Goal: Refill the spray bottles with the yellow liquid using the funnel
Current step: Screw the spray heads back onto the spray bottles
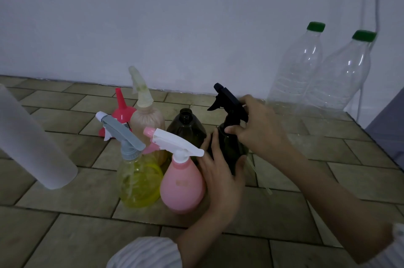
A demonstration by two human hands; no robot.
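Left hand (220, 171) grips dark bottle (231, 147) body; right hand (260, 127) pinches black sprayer (229, 99) collar.

dark spray bottle (227, 149) upright, red funnel (121, 108) inverted

It looks like a room in a home. The tiled floor (284, 219) is brown, the wall (175, 16) is plain white, and spray bottles (182, 184) and empty plastic bottles (295, 70) stand about.
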